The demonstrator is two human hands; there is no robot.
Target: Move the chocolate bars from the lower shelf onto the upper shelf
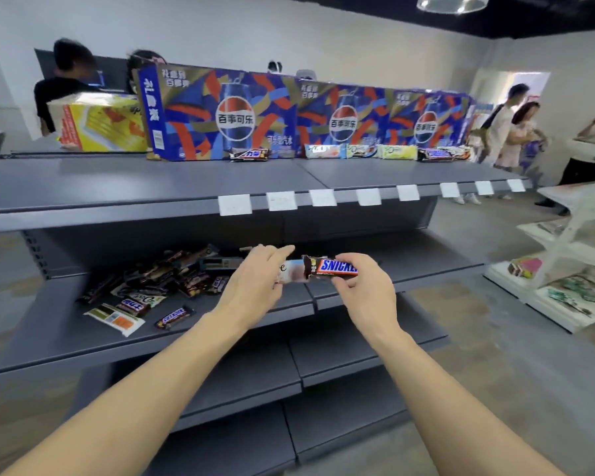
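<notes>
Head view is taking in a dark grey metal shelving unit (186,338) filling most of the frame. Its upper shelf (117,187) is carrying 3 large blue, red and gold cola cartons (234,115) standing in a row along the back, with a yellow cardboard box (100,121) sitting just beside them on the left. White price tags (234,204) are hanging along that shelf's front edge. In front of the cartons, 5 wrapped bars (361,151) are lying flat: 1 brown bar on the left, then 3 pale ones and another brown one in a line to the right. The lower shelf (66,338) is holding a loose heap of chocolate bars (158,283) in dark wrappers on its left part, some overlapping. Just above the lower shelf, near its middle, the left hand (255,283) is gripping a pale white-wrapped bar (292,271), fingers curled round it. The right hand (364,286) is pinching a brown Snickers bar (334,266) between thumb and fingers, its end touching the pale bar.
</notes>
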